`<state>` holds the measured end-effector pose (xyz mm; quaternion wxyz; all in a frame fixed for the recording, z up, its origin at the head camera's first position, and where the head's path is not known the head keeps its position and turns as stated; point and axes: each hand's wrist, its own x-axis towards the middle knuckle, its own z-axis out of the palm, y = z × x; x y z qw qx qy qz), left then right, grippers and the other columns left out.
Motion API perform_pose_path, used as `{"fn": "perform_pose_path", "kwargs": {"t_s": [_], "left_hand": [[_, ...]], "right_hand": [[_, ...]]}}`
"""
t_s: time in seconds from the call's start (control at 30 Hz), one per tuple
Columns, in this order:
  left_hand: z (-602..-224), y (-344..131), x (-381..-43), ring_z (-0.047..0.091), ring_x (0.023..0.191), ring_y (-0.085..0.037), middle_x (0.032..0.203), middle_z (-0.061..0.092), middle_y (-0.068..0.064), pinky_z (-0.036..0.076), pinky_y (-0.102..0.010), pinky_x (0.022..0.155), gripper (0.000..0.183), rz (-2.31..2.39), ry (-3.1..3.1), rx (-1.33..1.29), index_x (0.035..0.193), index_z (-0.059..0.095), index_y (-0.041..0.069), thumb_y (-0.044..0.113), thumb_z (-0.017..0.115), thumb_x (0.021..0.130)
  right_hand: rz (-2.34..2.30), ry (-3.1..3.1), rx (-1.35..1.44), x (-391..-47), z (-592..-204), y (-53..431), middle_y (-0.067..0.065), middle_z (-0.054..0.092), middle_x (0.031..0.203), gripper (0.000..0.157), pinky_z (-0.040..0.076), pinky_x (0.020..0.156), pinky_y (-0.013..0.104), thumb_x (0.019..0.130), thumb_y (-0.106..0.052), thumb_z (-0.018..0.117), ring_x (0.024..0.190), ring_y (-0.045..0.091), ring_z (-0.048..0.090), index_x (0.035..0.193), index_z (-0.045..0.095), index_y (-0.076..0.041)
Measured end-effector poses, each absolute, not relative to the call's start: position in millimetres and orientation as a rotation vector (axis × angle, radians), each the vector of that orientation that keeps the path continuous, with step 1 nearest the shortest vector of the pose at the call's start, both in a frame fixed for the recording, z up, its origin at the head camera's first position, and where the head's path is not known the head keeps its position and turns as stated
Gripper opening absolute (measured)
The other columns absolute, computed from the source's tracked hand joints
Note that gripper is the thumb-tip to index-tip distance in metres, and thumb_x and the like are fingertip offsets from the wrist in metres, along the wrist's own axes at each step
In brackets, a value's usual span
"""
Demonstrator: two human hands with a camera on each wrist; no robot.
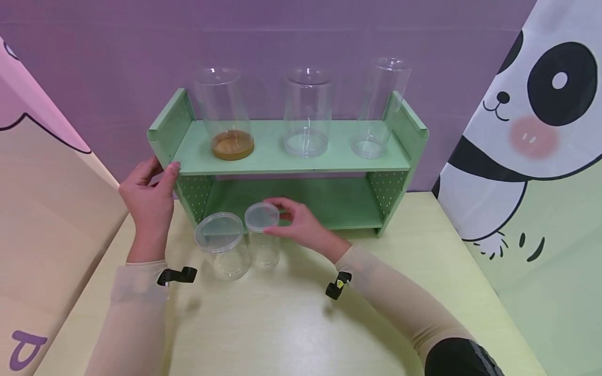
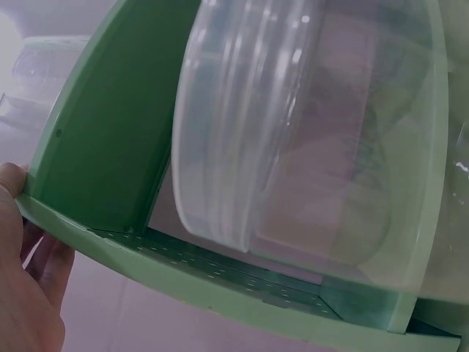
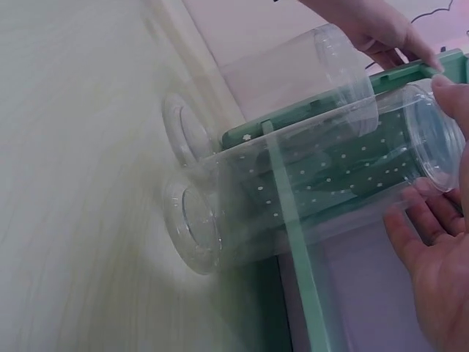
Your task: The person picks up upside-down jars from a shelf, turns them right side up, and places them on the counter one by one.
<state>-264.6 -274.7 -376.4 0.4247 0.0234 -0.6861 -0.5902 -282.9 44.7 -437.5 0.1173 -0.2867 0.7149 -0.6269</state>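
A green two-tier shelf (image 1: 263, 168) stands at the back of the table. My left hand (image 1: 150, 201) grips its left side panel, the thumb on the front edge at the upper board. In front of the shelf stands a narrow clear plastic jar (image 1: 265, 251) with a translucent lid. My right hand (image 1: 303, 225) holds this jar by its lid, thumb and fingers on opposite sides; the right wrist view also shows the narrow jar (image 3: 322, 183) upright on the table. Just left of it stands a wider clear lidded jar (image 1: 231, 263), whose lid (image 2: 234, 132) looms large in the left wrist view.
On the upper board stand a clear jar with a brown base (image 1: 232, 145), a clear jar (image 1: 307, 130) in the middle and a tall narrow clear jar (image 1: 371, 141) at right. A lower board (image 1: 305, 201) lies beneath. Panels with cartoon animals (image 1: 541, 120) flank the table.
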Motion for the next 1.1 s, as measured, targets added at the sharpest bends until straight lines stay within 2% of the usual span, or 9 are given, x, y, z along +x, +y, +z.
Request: {"fn": "perform_pose_path", "kwargs": {"t_s": [0.33,0.63,0.73,0.9,1.0,1.1], "left_hand": [[-376,-274,-267,0.073,0.099,-0.012,0.103,0.077,0.009,0.06,-0.015,0.081,0.029,-1.477,-1.707,0.049,0.126,0.085,0.015,0.015,0.086,0.097],[-376,-274,-266,0.073,0.101,-0.012,0.103,0.077,0.009,0.06,-0.015,0.082,0.03,-1.485,-1.711,0.061,0.127,0.085,0.016,0.015,0.086,0.098],[-376,-274,-265,0.073,0.102,-0.012,0.104,0.077,0.008,0.06,-0.015,0.083,0.03,-1.487,-1.713,0.058,0.128,0.085,0.016,0.016,0.086,0.098],[-376,-273,-263,0.072,0.102,-0.013,0.105,0.077,0.008,0.06,-0.015,0.083,0.029,-1.493,-1.707,0.059,0.127,0.085,0.015,0.015,0.086,0.098],[-375,-273,-262,0.072,0.102,-0.013,0.104,0.077,0.008,0.06,-0.015,0.082,0.029,-1.49,-1.705,0.05,0.127,0.085,0.015,0.015,0.086,0.098],[-375,-272,-262,0.072,0.102,-0.013,0.104,0.077,0.008,0.06,-0.015,0.082,0.029,-1.488,-1.706,0.039,0.127,0.085,0.015,0.015,0.086,0.098]], "right_hand": [[-1.873,2.08,-0.886,-284,-447,38,0.015,0.065,0.143,0.065,0.064,0.089,0.032,0.092,0.003,0.087,0.117,0.028,0.072,0.152,0.061,-0.003],[-1.848,2.11,-0.879,-284,-449,38,0.015,0.065,0.144,0.064,0.063,0.095,0.041,0.094,0.0,0.086,0.12,0.026,0.069,0.153,0.061,-0.003],[-1.843,2.121,-0.892,-284,-450,39,0.016,0.065,0.144,0.064,0.061,0.101,0.049,0.094,0.0,0.087,0.121,0.028,0.069,0.153,0.061,-0.003],[-1.855,2.111,-0.918,-285,-451,39,0.017,0.064,0.147,0.067,0.051,0.114,0.062,0.093,0.001,0.087,0.128,0.036,0.065,0.154,0.059,-0.001],[-1.891,2.113,-0.939,-284,-450,43,0.019,0.065,0.148,0.065,0.048,0.117,0.066,0.094,0.003,0.085,0.131,0.04,0.063,0.153,0.059,0.002],[-1.947,2.163,-0.977,-280,-443,54,0.022,0.066,0.146,0.054,0.048,0.118,0.062,0.097,0.003,0.082,0.132,0.043,0.063,0.147,0.062,0.004]]}}
